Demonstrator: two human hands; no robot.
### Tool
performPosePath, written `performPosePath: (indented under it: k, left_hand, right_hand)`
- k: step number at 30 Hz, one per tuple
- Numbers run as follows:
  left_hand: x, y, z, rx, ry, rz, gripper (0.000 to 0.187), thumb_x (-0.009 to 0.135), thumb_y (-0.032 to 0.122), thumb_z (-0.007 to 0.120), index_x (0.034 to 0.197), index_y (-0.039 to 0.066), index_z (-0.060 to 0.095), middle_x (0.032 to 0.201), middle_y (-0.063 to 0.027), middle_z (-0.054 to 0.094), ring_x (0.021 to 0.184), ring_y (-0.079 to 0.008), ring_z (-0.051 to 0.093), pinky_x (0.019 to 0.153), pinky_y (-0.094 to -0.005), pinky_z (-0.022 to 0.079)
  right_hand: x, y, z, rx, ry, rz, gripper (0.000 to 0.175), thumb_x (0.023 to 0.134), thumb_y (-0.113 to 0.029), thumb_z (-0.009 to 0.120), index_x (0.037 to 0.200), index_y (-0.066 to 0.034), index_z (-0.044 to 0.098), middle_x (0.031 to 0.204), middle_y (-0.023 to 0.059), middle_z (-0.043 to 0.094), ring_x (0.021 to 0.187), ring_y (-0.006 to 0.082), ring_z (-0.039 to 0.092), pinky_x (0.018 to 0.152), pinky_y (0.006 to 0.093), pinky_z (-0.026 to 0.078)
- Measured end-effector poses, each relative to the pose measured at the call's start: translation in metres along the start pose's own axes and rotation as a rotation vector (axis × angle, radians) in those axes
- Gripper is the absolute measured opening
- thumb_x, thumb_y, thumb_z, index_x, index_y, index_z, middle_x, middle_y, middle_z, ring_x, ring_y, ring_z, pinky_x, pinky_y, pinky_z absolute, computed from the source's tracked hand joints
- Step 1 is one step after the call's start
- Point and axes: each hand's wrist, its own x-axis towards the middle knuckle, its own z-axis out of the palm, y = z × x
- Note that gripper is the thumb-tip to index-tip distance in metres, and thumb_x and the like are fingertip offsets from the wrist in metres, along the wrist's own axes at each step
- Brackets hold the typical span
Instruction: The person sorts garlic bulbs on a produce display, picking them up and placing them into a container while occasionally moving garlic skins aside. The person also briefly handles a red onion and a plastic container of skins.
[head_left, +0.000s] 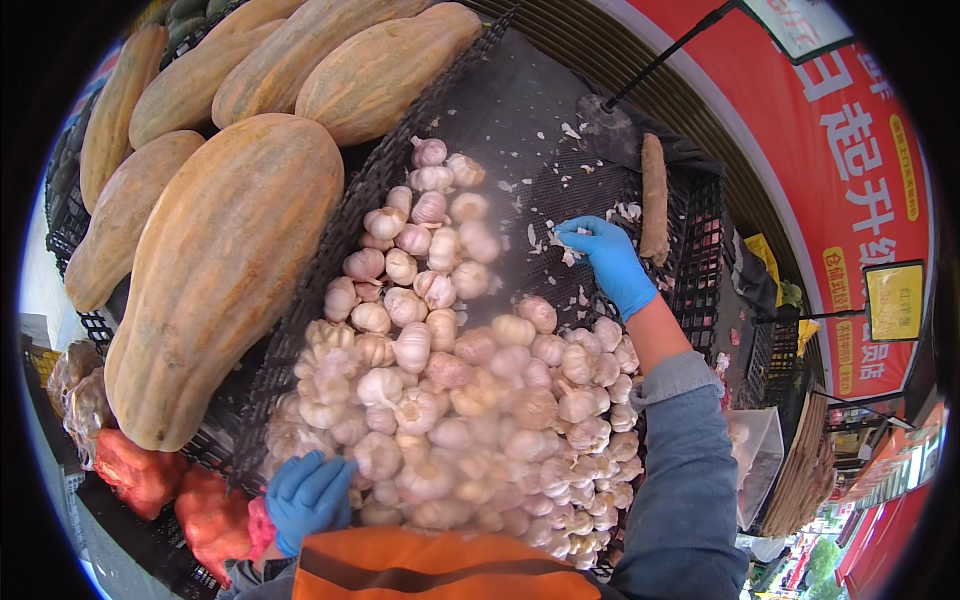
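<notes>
My right hand (609, 264), in a blue glove, reaches over the black mesh-lined part of the display. Its fingertips pinch some loose white garlic skins (568, 247). Under and around it, more papery flakes lie scattered on the dark liner (517, 120). A big heap of garlic bulbs (420, 405), white to pinkish purple, spreads from the middle down to my orange vest. My left hand (309, 495), gloved too, rests at the heap's lower left edge beside the black crate wall (300, 300). Its fingers are bent together, and whether they hold anything is hidden.
Large tan pumpkins (225, 262) fill the crate on the left. Red mesh bags (214, 517) lie at lower left. A brown yam-like root (654, 199) lies by the right crate rim. Sign stands on black rods (667, 56) rise at right, before a red banner (847, 187) bearing writing.
</notes>
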Motion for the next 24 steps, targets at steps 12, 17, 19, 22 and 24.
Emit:
performPosePath:
  k: [12, 17, 19, 22, 24]
  left_hand:
    - [-0.001, -0.003, 0.0, -0.027, -0.015, 0.016, 0.036, 0.076, 0.01, 0.068, 0.11, 0.018, 0.074, 0.117, 0.0033, 0.067, 0.111, -0.0223, 0.058, 0.092, -0.0404, 0.05]
    - [0.0, -0.001, 0.0, 0.02, -0.006, 0.016, 0.036, 0.076, 0.01, 0.068, 0.111, 0.017, 0.074, 0.117, 0.0028, 0.067, 0.111, -0.0226, 0.058, 0.091, -0.0394, 0.05]
    - [0.0, -0.002, 0.0, -0.008, 0.0, 0.019, 0.037, 0.076, 0.01, 0.069, 0.112, 0.017, 0.074, 0.117, 0.0027, 0.066, 0.111, -0.0229, 0.058, 0.09, -0.0395, 0.05]
    - [-0.002, -0.003, 0.002, -0.014, -0.007, 0.031, 0.036, 0.076, 0.009, 0.069, 0.111, 0.017, 0.075, 0.116, 0.0026, 0.066, 0.11, -0.0235, 0.058, 0.089, -0.0399, 0.051]
    - [-0.003, -0.004, 0.003, -0.012, 0.004, 0.034, 0.035, 0.075, 0.009, 0.07, 0.109, 0.017, 0.076, 0.115, 0.003, 0.066, 0.108, -0.0238, 0.059, 0.088, -0.0406, 0.051]
  right_hand:
    - [0.034, 0.029, 0.043, -0.433, 0.214, -0.152, 0.032, 0.086, -0.021, 0.076, 0.11, -0.0009, 0.072, 0.094, 0.0122, 0.07, 0.081, 0.0202, 0.069, 0.076, 0.0332, 0.055]
    - [0.031, 0.037, 0.059, -0.824, 0.312, -0.382, 0.036, 0.084, -0.025, 0.077, 0.114, -0.0056, 0.07, 0.102, 0.0137, 0.071, 0.093, 0.0289, 0.07, 0.085, 0.0386, 0.056]
    - [0.035, 0.043, 0.064, -0.808, 0.297, -0.394, 0.033, 0.084, -0.025, 0.076, 0.111, -0.0063, 0.071, 0.105, 0.0152, 0.071, 0.095, 0.0323, 0.07, 0.086, 0.0401, 0.055]
    - [0.039, 0.05, 0.066, -0.574, 0.223, -0.358, 0.025, 0.086, -0.019, 0.074, 0.106, -0.0045, 0.072, 0.097, 0.0133, 0.071, 0.081, 0.0224, 0.069, 0.074, 0.0346, 0.056]
    - [0.041, 0.047, 0.054, -0.352, 0.175, -0.249, 0.021, 0.088, -0.016, 0.073, 0.104, -0.002, 0.072, 0.092, 0.0102, 0.071, 0.075, 0.0171, 0.068, 0.07, 0.0309, 0.056]
